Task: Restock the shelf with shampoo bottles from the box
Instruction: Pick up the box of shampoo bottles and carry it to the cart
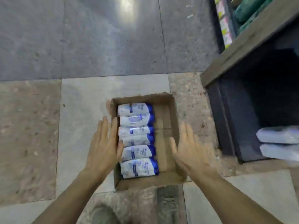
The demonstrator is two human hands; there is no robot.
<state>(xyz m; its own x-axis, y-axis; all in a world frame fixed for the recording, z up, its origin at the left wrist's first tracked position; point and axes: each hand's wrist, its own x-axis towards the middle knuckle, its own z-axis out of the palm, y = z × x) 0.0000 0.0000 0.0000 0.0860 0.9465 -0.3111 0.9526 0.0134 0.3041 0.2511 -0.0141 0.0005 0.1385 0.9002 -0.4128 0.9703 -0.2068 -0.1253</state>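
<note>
An open cardboard box [174, 113] sits on the floor below me. Along its left side lie several white shampoo bottles [137, 138] with blue caps, stacked in a row; the right half of the box is bare cardboard. My left hand [104, 146] hovers flat over the box's left wall, fingers spread, thumb near the bottles. My right hand [189, 149] is spread over the box's right wall, holding nothing. Two white bottles [278, 143] lie on the dark bottom shelf [233, 126] at the right.
A wooden shelf board [242, 47] runs above the dark bottom shelf at the right. Higher up are green packages [249, 10] and colourful labels. The floor is grey and speckled stone tiles [80, 46]. A shoe tip shows at the bottom.
</note>
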